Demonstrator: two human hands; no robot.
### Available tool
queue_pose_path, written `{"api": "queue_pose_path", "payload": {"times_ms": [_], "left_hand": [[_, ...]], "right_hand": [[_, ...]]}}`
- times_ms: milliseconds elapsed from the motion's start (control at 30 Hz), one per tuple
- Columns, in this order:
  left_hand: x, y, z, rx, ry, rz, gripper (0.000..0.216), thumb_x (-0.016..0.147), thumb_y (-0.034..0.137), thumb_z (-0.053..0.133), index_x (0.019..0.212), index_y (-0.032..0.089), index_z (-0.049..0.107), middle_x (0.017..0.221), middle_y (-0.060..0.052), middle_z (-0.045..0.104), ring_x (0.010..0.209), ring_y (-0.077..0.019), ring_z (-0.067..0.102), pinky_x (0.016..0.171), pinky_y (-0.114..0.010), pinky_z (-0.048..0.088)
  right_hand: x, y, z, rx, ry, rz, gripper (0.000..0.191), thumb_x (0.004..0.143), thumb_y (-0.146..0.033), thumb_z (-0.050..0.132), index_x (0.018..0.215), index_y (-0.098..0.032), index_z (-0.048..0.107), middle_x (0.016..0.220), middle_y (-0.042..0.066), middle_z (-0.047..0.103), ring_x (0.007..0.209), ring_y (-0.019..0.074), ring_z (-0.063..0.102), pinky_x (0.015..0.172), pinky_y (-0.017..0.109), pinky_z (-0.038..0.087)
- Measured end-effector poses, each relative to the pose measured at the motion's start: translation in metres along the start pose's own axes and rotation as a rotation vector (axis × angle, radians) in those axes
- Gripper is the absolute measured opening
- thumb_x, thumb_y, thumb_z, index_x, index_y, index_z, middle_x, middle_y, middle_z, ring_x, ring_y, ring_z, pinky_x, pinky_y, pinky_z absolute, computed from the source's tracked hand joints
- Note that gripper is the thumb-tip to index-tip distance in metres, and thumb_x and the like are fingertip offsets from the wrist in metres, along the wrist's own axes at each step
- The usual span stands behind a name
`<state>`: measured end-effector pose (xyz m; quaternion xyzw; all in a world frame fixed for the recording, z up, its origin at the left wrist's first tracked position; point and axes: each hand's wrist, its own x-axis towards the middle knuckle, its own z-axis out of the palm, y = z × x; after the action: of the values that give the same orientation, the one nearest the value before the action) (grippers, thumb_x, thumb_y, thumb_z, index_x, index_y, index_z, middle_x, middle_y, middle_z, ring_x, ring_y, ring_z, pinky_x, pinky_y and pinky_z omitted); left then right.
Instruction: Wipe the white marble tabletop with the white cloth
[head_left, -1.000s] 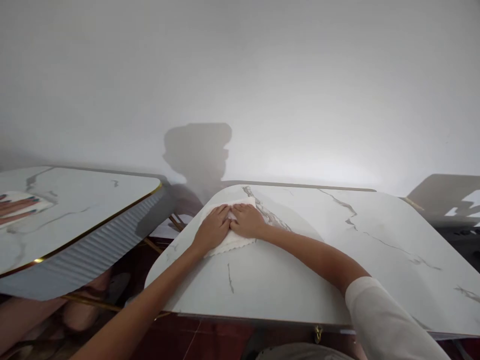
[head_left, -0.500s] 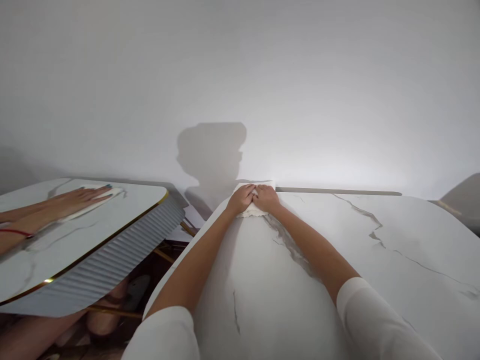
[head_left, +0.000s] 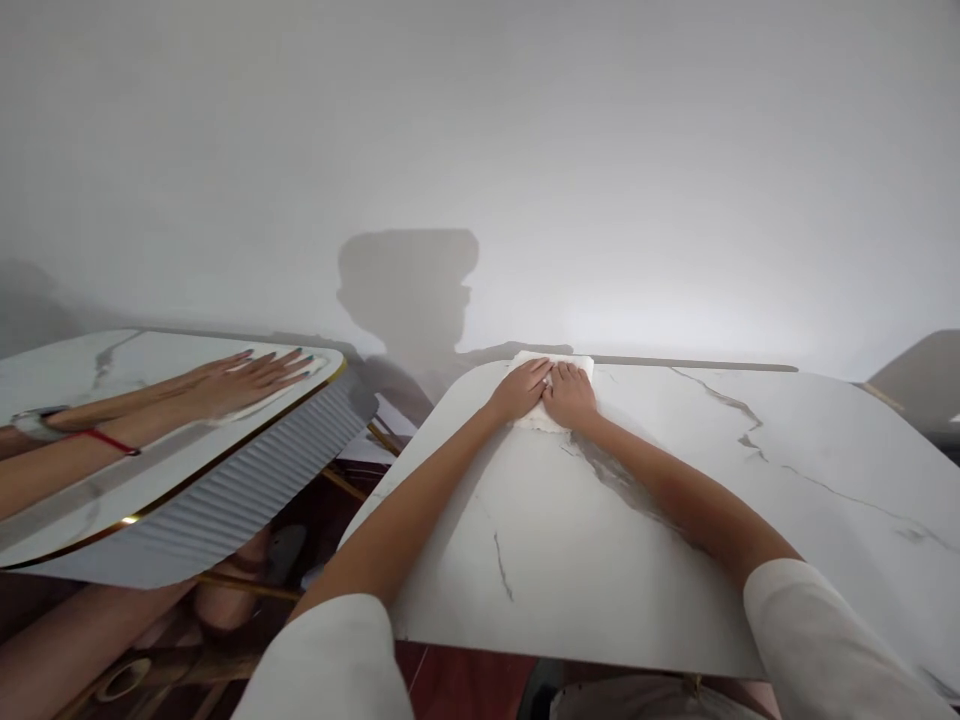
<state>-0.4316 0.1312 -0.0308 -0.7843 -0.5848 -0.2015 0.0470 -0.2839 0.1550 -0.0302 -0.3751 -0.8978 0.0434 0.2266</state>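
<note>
A folded white cloth [head_left: 554, 422], possibly a paper towel, lies on the marble-patterned table [head_left: 480, 520] near its far edge by the wall. My left hand [head_left: 523, 389] rests flat on the left part of the cloth, fingers stretched forward. Beside it, my right hand [head_left: 570, 396] presses down on the cloth's right part, its fingers also laid out flat. The two hands touch or nearly touch at the thumbs. Both arms reach straight out over the tabletop, with white sleeves at the elbows.
At left stands another marble-patterned table [head_left: 172, 345] with a gold rim and ribbed grey side. A co-worker's hands [head_left: 247, 383] lie on a white cloth there. A gap separates the tables. The grey wall [head_left: 600, 180] stands behind, with a shadow on it.
My hands and the cloth have shifted right along the far edge. More of the table's near edge shows now. The co-worker's hands have slid right towards their table's corner.
</note>
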Motion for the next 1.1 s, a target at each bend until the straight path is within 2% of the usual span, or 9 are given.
{"api": "queue_pose_path", "payload": {"times_ms": [167,333,433,533,633,733,833,967,1100], "left_hand": [[-0.048,0.019,-0.012,-0.001,-0.015,0.002,0.048,0.090,0.023,0.028,0.134,0.011,0.045,0.141,-0.014,0.046,0.133,-0.0237,0.038,0.113,-0.045,0.029],[-0.117,0.045,-0.032,0.048,-0.004,-0.042,0.050,0.092,0.027,0.024,0.136,0.012,0.043,0.142,-0.013,0.044,0.134,-0.0235,0.037,0.113,-0.046,0.029],[-0.160,0.068,-0.041,0.110,0.028,-0.125,0.052,0.093,0.029,0.022,0.137,0.011,0.042,0.142,-0.015,0.044,0.133,-0.0245,0.038,0.112,-0.047,0.031],[-0.195,0.095,-0.045,0.170,0.053,-0.204,0.052,0.092,0.028,0.023,0.139,0.013,0.039,0.142,-0.014,0.044,0.133,-0.0250,0.039,0.111,-0.047,0.032],[-0.217,0.124,-0.043,0.207,0.063,-0.257,0.053,0.091,0.026,0.023,0.140,0.012,0.038,0.142,-0.016,0.044,0.132,-0.0264,0.040,0.110,-0.048,0.034],[-0.222,0.149,-0.035,0.213,0.068,-0.275,0.055,0.090,0.024,0.025,0.142,0.011,0.035,0.141,-0.017,0.044,0.132,-0.0280,0.040,0.108,-0.051,0.035],[-0.210,0.168,-0.023,0.191,0.065,-0.268,0.056,0.088,0.023,0.028,0.143,0.012,0.032,0.142,-0.017,0.044,0.133,-0.0291,0.038,0.108,-0.053,0.034],[-0.171,0.177,-0.009,0.144,0.054,-0.227,0.054,0.088,0.022,0.029,0.140,0.008,0.037,0.141,-0.019,0.044,0.133,-0.0300,0.038,0.109,-0.053,0.033],[-0.121,0.164,-0.002,0.081,0.064,-0.222,0.050,0.088,0.021,0.030,0.133,0.006,0.044,0.137,-0.020,0.047,0.130,-0.0293,0.041,0.110,-0.050,0.033]], "right_hand": [[-0.043,-0.033,-0.009,-0.017,0.012,-0.038,0.052,0.092,-0.023,0.037,0.134,0.007,0.041,0.140,0.026,0.043,0.132,0.0344,0.035,0.110,0.048,0.023],[-0.088,-0.076,-0.021,0.034,-0.056,-0.123,0.057,0.091,-0.025,0.041,0.135,0.011,0.039,0.140,0.029,0.040,0.132,0.0373,0.034,0.110,0.050,0.024],[-0.115,-0.095,-0.029,0.085,-0.106,-0.199,0.058,0.091,-0.026,0.042,0.136,0.011,0.038,0.142,0.028,0.038,0.134,0.0371,0.032,0.111,0.050,0.023],[-0.143,-0.106,-0.039,0.130,-0.105,-0.299,0.058,0.090,-0.026,0.044,0.135,0.010,0.039,0.142,0.028,0.038,0.135,0.0342,0.031,0.112,0.048,0.022],[-0.168,-0.104,-0.050,0.161,-0.109,-0.362,0.057,0.088,-0.025,0.046,0.134,0.009,0.041,0.142,0.027,0.040,0.134,0.0333,0.032,0.112,0.047,0.023],[-0.187,-0.091,-0.059,0.179,-0.105,-0.393,0.057,0.087,-0.025,0.047,0.135,0.006,0.042,0.141,0.025,0.041,0.134,0.0316,0.033,0.112,0.047,0.024],[-0.196,-0.069,-0.066,0.178,-0.099,-0.395,0.055,0.087,-0.025,0.046,0.135,0.002,0.044,0.141,0.023,0.043,0.134,0.0294,0.034,0.111,0.047,0.026],[-0.190,-0.035,-0.069,0.155,-0.077,-0.365,0.052,0.087,-0.024,0.044,0.133,0.002,0.045,0.138,0.022,0.046,0.131,0.0294,0.037,0.110,0.046,0.027],[-0.158,-0.005,-0.063,0.146,-0.030,-0.337,0.048,0.088,-0.022,0.046,0.129,0.003,0.048,0.133,0.023,0.051,0.126,0.0293,0.042,0.108,0.045,0.030]]}}
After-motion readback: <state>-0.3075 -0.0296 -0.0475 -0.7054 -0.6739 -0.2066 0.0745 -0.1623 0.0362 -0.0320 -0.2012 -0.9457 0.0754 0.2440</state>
